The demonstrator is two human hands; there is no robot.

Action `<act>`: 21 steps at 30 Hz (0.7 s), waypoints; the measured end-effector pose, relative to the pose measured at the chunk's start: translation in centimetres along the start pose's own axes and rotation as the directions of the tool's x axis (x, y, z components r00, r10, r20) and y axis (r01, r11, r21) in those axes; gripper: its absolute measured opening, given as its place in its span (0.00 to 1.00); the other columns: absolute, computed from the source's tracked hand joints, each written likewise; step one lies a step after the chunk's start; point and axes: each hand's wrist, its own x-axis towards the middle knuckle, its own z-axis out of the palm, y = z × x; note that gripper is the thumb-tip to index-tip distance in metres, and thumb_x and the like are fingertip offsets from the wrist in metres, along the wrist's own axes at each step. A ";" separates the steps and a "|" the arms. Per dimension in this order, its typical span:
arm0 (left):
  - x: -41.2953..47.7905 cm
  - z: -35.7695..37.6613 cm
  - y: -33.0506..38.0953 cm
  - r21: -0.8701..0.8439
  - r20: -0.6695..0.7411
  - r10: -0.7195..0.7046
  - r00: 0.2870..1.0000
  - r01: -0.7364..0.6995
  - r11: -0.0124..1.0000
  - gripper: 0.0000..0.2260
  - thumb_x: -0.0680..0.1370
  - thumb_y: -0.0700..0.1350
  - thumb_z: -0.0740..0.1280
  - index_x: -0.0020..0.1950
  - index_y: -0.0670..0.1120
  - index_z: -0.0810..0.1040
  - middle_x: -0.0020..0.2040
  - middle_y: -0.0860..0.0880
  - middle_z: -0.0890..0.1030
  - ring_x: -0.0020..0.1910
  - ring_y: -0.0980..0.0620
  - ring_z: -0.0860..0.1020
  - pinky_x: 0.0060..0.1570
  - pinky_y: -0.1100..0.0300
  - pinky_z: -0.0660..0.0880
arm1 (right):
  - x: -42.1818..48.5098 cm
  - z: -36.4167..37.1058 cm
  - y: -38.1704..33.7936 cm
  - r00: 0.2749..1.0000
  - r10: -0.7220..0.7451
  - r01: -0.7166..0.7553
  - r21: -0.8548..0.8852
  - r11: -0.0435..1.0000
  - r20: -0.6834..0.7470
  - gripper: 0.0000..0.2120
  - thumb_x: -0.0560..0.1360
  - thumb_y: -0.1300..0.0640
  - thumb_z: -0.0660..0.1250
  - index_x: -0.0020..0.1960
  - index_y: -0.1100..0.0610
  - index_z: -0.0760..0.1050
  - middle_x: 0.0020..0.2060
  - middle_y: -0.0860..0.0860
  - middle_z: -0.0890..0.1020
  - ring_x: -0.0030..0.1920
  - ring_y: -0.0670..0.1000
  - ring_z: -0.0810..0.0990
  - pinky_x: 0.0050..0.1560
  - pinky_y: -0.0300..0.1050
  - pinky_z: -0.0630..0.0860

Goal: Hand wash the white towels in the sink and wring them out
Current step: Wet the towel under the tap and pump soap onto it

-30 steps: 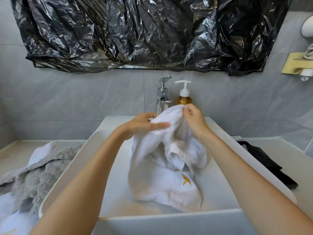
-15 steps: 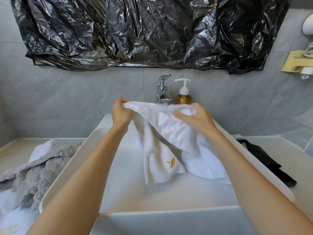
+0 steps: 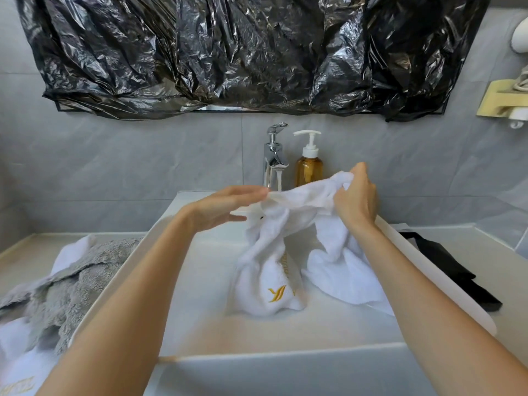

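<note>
A white towel point(image 3: 271, 281) with a gold logo hangs over the white sink point(image 3: 123, 281), its lower folds resting on the basin floor. My right hand point(image 3: 354, 198) grips the towel's top edge at the right, raised near the soap bottle. My left hand point(image 3: 228, 204) has its fingers stretched out and pinches the top edge at the left between fingers and thumb, just in front of the tap point(image 3: 274, 155). A thin stream of water runs from the tap behind the towel.
An amber pump soap bottle point(image 3: 308, 170) stands right of the tap. A grey towel point(image 3: 57, 281) and another white towel point(image 3: 17, 375) lie on the counter at the left. A black cloth point(image 3: 445, 267) lies on the counter at the right. Black plastic covers the mirror above.
The towel was bunched, then spread wide between both hands; now it sags in two folds. My left hand has shifted right along the edge and my right hand has risen toward the bottle.
</note>
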 end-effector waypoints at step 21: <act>2.2 3.0 -3.0 0.780 -0.194 -0.197 0.961 0.273 0.563 0.22 0.77 0.64 0.63 0.64 0.50 0.73 0.61 0.46 0.72 0.66 0.43 0.65 0.60 0.50 0.66 | -1.0 2.0 0.4 0.614 -0.230 0.456 -0.101 0.884 0.755 0.05 0.80 0.56 0.58 0.52 0.54 0.71 0.51 0.52 0.73 0.54 0.51 0.68 0.53 0.47 0.69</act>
